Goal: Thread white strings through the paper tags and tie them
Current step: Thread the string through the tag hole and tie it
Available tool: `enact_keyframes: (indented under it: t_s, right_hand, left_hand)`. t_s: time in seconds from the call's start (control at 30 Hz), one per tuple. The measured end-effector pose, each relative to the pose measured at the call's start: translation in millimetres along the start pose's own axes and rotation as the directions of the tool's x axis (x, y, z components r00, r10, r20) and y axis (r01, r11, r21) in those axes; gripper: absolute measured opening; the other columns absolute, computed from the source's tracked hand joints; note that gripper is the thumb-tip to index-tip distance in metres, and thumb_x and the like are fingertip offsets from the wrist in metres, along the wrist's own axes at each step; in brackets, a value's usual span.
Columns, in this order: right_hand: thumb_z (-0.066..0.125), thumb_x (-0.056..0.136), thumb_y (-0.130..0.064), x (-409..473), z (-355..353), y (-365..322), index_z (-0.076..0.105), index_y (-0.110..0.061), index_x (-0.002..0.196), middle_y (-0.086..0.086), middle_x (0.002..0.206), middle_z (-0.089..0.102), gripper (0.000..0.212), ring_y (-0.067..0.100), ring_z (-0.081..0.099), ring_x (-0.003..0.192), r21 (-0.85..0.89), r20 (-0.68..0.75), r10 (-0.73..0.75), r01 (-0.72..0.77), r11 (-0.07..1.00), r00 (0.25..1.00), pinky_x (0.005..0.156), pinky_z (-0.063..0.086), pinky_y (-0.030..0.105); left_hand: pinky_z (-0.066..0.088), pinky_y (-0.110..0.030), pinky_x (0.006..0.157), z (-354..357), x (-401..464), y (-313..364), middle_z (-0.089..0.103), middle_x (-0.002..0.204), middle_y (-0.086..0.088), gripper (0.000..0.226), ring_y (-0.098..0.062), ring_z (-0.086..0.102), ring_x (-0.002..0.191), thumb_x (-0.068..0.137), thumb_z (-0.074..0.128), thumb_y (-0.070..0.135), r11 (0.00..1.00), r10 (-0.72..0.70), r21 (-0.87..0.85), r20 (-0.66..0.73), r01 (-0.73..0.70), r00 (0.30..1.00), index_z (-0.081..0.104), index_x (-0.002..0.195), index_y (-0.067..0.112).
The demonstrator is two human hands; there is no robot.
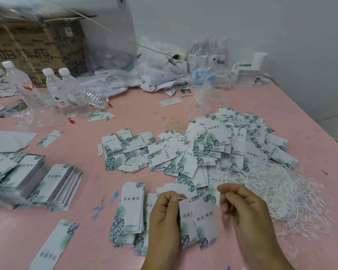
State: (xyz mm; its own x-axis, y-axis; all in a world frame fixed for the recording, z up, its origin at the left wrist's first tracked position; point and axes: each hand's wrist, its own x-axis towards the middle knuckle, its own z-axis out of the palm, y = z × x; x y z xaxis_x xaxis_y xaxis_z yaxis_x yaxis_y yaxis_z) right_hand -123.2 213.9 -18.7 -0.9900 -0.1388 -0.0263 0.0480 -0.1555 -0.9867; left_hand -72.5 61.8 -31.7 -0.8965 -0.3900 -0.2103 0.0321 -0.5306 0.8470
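You are holding a pair of paper tags (198,221) low in the frame, just right of centre, your left hand (164,217) pinching a thin string (181,196) at their top edge while your right hand (242,209) is curling its fingers (225,193) round the other end. The knot looks unfinished. Behind them, right of centre, a big heap of tags (222,145) seems already strung, though I cannot tell for all. Unthreaded stacks (37,180) are waiting at the left of the pink bench (164,114), loose white strings (281,191) at the right
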Motion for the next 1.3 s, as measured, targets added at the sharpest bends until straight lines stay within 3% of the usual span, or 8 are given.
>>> enact_keyframes:
  t_s: [0.17, 0.37, 0.67, 0.77, 0.87, 1.07, 1.17, 1.3]
  right_hand:
    - [0.057, 0.076, -0.009, 8.8, -2.6, -3.7, 0.074, -0.013, 0.082, 0.01, 0.065, 0.061, 0.019, 0.013, 0.051, 0.05, 0.273, 0.068, 0.127, -0.141, 0.952, 0.99, 0.042, 0.042, 0.02]
    - [0.055, 0.075, -0.004, 13.8, -5.9, -11.3, 0.071, -0.005, 0.079, 0.01, 0.055, 0.051, 0.017, 0.014, 0.042, 0.042, 0.41, 0.185, 0.266, -0.32, 0.854, 0.946, 0.037, 0.037, 0.02]
    - [0.072, 0.07, -0.003, 13.4, -9.8, -11.3, 0.07, -0.004, 0.082, 0.008, 0.056, 0.053, 0.012, 0.012, 0.046, 0.043, 0.54, 0.297, 0.226, -0.358, 0.762, 0.928, 0.038, 0.041, 0.02]
    - [0.093, 0.049, -0.012, 12.8, -11.7, -13.3, 0.074, -0.006, 0.085, 0.01, 0.066, 0.061, 0.041, 0.013, 0.055, 0.051, 0.569, 0.342, 0.201, -0.373, 0.733, 0.918, 0.045, 0.048, 0.021]
    - [0.096, 0.04, -0.008, 12.3, -12.9, -17.2, 0.076, -0.004, 0.092, 0.011, 0.076, 0.068, 0.056, 0.013, 0.063, 0.06, 0.582, 0.345, 0.2, -0.376, 0.721, 0.917, 0.052, 0.054, 0.021]
    - [0.101, 0.032, -0.021, 6.2, -3.5, -20.2, 0.077, -0.004, 0.08, 0.015, 0.067, 0.067, 0.056, 0.016, 0.063, 0.05, 0.504, 0.305, 0.23, -0.361, 0.784, 0.924, 0.043, 0.052, 0.021]
    - [0.099, 0.039, -0.026, 2.8, 1.6, -17.7, 0.076, -0.002, 0.082, 0.016, 0.072, 0.065, 0.055, 0.018, 0.061, 0.058, 0.457, 0.32, 0.182, -0.32, 0.83, 0.93, 0.049, 0.052, 0.025]
    - [0.098, 0.044, -0.028, -0.2, 5.3, -15.7, 0.076, 0.002, 0.082, 0.014, 0.08, 0.067, 0.053, 0.019, 0.062, 0.064, 0.435, 0.346, 0.118, -0.27, 0.859, 0.931, 0.055, 0.053, 0.026]
  left_hand:
    - [0.047, -0.024, 0.048, -0.8, 4.0, 4.4, 0.064, 0.071, -0.014, 0.016, -0.019, 0.056, 0.057, 0.087, 0.057, 0.017, 0.981, -0.071, -0.187, -0.059, 0.059, 0.996, 0.065, 0.074, 0.011]
    - [0.053, -0.028, 0.052, -4.7, 13.2, 9.0, 0.069, 0.077, -0.018, 0.01, -0.021, 0.062, 0.062, 0.082, 0.056, 0.016, 0.897, -0.137, -0.43, -0.045, 0.104, 0.99, 0.059, 0.081, 0.008]
    - [0.049, -0.025, 0.044, -7.2, 13.8, 6.0, 0.071, 0.083, -0.018, 0.021, -0.021, 0.062, 0.061, 0.096, 0.051, 0.015, 0.878, -0.163, -0.463, -0.061, 0.116, 0.985, 0.065, 0.08, 0.014]
    - [0.05, -0.025, 0.044, -6.0, 14.0, 7.5, 0.072, 0.082, -0.017, 0.01, -0.02, 0.063, 0.059, 0.087, 0.056, 0.019, 0.872, -0.173, -0.471, -0.046, 0.132, 0.984, 0.063, 0.082, 0.013]
    - [0.05, -0.024, 0.043, -6.0, 13.1, 9.7, 0.072, 0.08, -0.016, 0.008, -0.018, 0.063, 0.056, 0.084, 0.055, 0.021, 0.852, -0.193, -0.495, 0.002, 0.169, 0.981, 0.059, 0.083, 0.014]
    - [0.048, -0.022, 0.042, -6.2, 11.0, 11.4, 0.062, 0.057, -0.005, 0.011, -0.015, 0.057, 0.045, 0.092, 0.05, 0.022, 0.823, -0.207, -0.528, 0.062, 0.208, 0.976, 0.056, 0.084, 0.017]
    - [0.051, -0.027, 0.046, -6.4, 10.4, 8.4, 0.062, 0.057, -0.006, 0.01, -0.018, 0.058, 0.044, 0.088, 0.057, 0.023, 0.854, -0.185, -0.488, 0.035, 0.178, 0.982, 0.06, 0.079, 0.018]
    - [0.031, -0.027, 0.05, -6.6, 9.5, 1.8, 0.051, 0.053, -0.003, 0.014, -0.014, 0.041, 0.041, 0.086, 0.058, 0.032, 0.946, -0.091, -0.31, 0.007, 0.089, 0.996, 0.06, 0.078, 0.021]
